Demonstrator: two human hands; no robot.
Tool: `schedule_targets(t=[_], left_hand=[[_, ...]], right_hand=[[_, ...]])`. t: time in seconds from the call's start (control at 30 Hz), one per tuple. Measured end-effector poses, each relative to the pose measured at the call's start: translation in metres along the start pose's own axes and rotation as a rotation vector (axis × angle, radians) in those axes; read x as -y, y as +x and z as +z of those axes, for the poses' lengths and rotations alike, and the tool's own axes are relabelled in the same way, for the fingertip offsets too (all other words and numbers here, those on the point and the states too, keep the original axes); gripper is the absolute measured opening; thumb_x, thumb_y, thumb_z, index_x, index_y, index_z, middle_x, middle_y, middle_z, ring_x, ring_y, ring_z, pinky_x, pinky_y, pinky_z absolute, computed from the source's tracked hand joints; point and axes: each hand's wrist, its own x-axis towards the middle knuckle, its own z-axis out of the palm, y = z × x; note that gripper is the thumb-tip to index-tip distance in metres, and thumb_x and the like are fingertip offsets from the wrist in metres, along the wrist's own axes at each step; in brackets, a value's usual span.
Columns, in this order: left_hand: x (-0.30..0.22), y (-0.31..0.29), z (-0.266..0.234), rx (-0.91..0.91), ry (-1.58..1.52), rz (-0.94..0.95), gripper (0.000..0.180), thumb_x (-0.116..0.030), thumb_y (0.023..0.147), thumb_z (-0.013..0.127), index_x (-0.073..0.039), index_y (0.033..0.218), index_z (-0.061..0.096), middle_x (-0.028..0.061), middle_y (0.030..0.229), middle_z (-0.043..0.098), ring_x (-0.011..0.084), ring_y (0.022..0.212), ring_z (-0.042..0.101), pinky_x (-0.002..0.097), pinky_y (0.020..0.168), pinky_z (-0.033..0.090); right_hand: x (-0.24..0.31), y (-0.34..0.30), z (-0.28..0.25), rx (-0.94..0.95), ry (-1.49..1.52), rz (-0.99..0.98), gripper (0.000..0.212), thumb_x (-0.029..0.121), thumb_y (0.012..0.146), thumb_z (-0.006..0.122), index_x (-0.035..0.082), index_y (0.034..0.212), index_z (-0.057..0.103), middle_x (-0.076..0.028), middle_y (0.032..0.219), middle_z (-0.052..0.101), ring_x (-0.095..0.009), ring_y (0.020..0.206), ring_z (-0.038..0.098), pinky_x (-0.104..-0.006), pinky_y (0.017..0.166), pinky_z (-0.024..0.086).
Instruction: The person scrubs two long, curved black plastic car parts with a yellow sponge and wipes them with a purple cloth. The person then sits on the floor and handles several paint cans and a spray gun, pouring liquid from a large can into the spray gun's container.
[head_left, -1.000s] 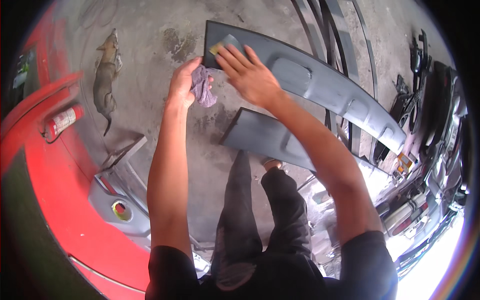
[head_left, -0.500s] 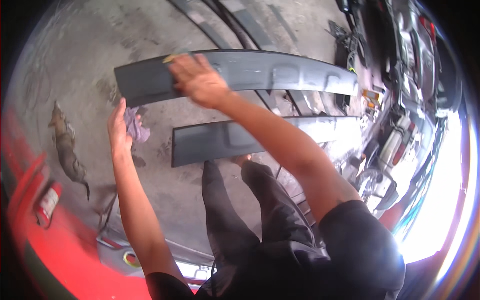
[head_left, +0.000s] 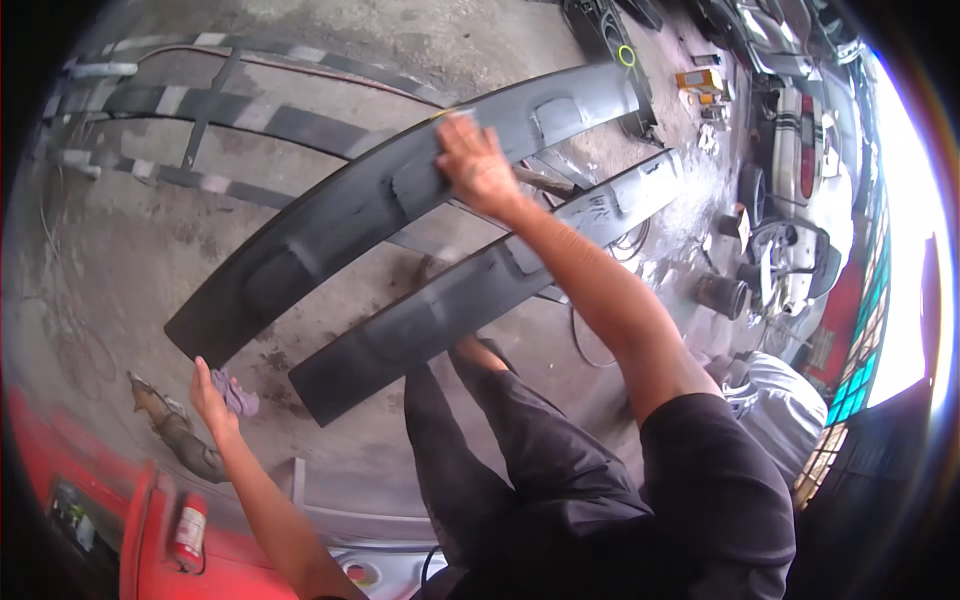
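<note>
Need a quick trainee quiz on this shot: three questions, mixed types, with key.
1. Multiple choice: which grip holds the crumpled purple cloth? A) left B) right
2. True or false: the right grip is over the farther of two long, curved, dark-grey panels.
3. Fill in: the red cylindrical fire extinguisher appears in the picture's lower ___ part.

Key:
1. A, the left grip
2. True
3. Left
</note>
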Motion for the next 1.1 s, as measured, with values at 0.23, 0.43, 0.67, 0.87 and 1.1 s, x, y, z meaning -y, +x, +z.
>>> schedule_targets(t=[0.23,0.43,0.67,0.87,1.1], left_hand=[[0.008,0.021,0.013,-0.021,0.105,0.027,0.051,-0.049,0.101,0.067,-0.003,0.120,0.067,0.0067,0.089,0.061,0.0187,0.065,0.059,0.0324,0.053,0.052],[0.000,0.020,-0.002,-0.040,0.142,-0.016,0.058,-0.055,0.101,0.063,-0.004,0.128,0.060,0.0076,0.090,0.060,0.0200,0.065,0.060,0.0350,0.053,0.053],[0.004,0.016,0.005,-0.114,0.097,-0.028,0.058,-0.053,0.102,0.064,-0.002,0.129,0.058,0.0078,0.090,0.060,0.0215,0.065,0.061,0.0363,0.056,0.055],[-0.004,0.007,0.013,-0.116,0.154,-0.003,0.061,-0.052,0.101,0.065,-0.001,0.134,0.057,0.0087,0.093,0.060,0.0216,0.065,0.061,0.0361,0.056,0.055],[0.002,0.012,0.001,-0.097,0.128,0.004,0.059,-0.051,0.102,0.064,0.002,0.128,0.059,0.0096,0.094,0.060,0.0212,0.065,0.060,0.0355,0.056,0.054]], right_hand=[[-0.092,0.019,0.038,0.019,-0.257,0.369,0.069,0.032,0.103,0.047,-0.009,0.156,0.032,-0.029,0.162,0.035,-0.047,0.151,0.032,-0.0626,0.122,0.025],[-0.147,0.005,0.001,0.050,-0.209,0.384,0.054,0.030,0.106,0.046,-0.003,0.149,0.045,-0.024,0.157,0.044,-0.040,0.147,0.042,-0.0683,0.120,0.025],[-0.116,-0.002,-0.011,0.034,-0.251,0.210,0.055,0.036,0.105,0.049,-0.009,0.136,0.054,-0.031,0.141,0.056,-0.044,0.138,0.048,-0.0610,0.117,0.032],[-0.175,0.008,-0.044,0.233,-0.229,0.424,0.052,0.036,0.106,0.047,-0.010,0.127,0.059,-0.030,0.135,0.060,-0.045,0.131,0.054,-0.0621,0.116,0.033],[-0.188,0.000,-0.024,0.027,-0.233,0.370,0.046,0.033,0.104,0.051,-0.004,0.130,0.058,-0.027,0.140,0.058,-0.042,0.126,0.059,-0.0614,0.113,0.037]])
